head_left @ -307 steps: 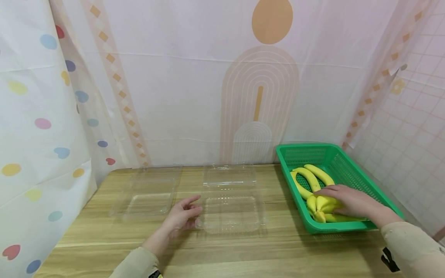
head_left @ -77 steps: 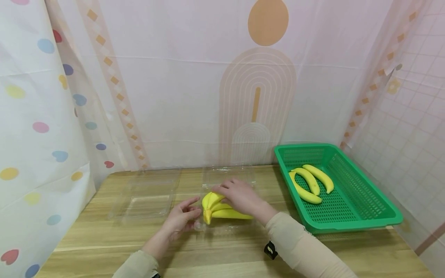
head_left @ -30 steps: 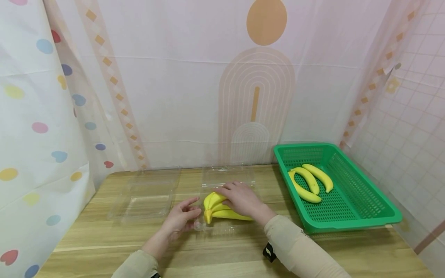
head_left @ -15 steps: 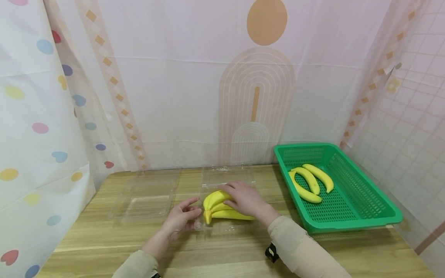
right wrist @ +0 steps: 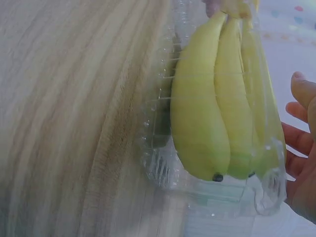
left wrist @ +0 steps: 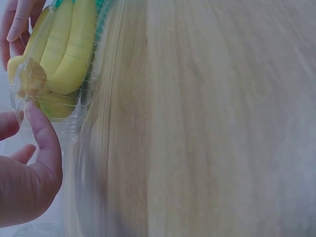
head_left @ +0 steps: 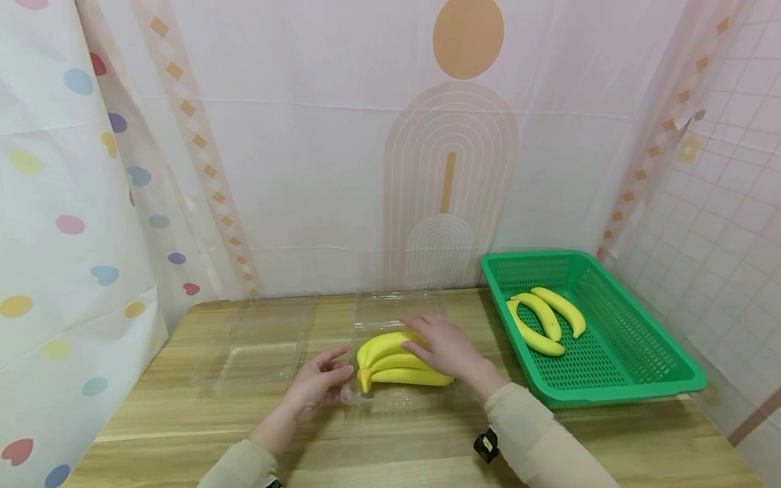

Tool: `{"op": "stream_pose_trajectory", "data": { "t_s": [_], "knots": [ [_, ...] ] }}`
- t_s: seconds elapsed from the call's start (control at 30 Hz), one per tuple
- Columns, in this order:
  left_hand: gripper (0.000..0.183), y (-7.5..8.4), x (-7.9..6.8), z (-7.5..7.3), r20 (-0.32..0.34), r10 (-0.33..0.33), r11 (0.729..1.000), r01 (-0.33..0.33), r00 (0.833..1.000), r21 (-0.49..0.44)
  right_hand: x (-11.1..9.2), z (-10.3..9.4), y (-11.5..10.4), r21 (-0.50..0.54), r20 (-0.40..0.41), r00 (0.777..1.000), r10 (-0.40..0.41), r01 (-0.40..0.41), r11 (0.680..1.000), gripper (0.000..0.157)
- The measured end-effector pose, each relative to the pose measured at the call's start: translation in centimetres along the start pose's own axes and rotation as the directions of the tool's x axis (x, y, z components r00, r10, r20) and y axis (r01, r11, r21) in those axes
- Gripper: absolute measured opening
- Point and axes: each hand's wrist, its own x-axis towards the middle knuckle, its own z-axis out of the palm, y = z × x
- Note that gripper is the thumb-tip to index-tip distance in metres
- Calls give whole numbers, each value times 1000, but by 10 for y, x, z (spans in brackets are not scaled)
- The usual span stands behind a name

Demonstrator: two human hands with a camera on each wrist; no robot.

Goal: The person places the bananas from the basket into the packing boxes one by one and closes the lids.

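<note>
A bunch of yellow bananas (head_left: 396,359) lies in the base of an open clear plastic clamshell box (head_left: 403,404), stem end to the left. My left hand (head_left: 320,379) pinches the box's left rim between thumb and finger, which the left wrist view shows close up beside the stem (left wrist: 32,81). My right hand (head_left: 448,349) is over the right end of the bunch, fingers loosely spread and gripping nothing. In the right wrist view, its fingers (right wrist: 298,143) lie beside the box, and the dark banana tips (right wrist: 217,177) show through the clear wall.
A second open clear clamshell box (head_left: 262,359) stands to the left on the wooden table (head_left: 390,454). To the right is a green mesh basket (head_left: 622,396) with several loose bananas (head_left: 558,312). A patterned curtain (head_left: 317,169) hangs behind the table.
The bunch was carried from the green basket into the middle box. Over the last second my right hand has loosened from it and shifted slightly right. My left hand stays put.
</note>
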Motion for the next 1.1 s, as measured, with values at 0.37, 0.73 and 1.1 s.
{"op": "stream_pose_trajectory", "data": {
  "t_s": [0.37,0.73,1.1],
  "knots": [
    [57,8,0,-5,-6,37,999,-37,999,-32,-8,-8,10,94,-37,996,78,-74,993,45],
    [58,20,2,-10,-37,61,997,-63,997,-41,-12,-13,22,220,-133,980,147,-116,969,43],
    [58,29,3,-10,-75,61,996,-66,995,-63,-13,-11,32,360,-210,928,308,-219,907,42]
  ]
}}
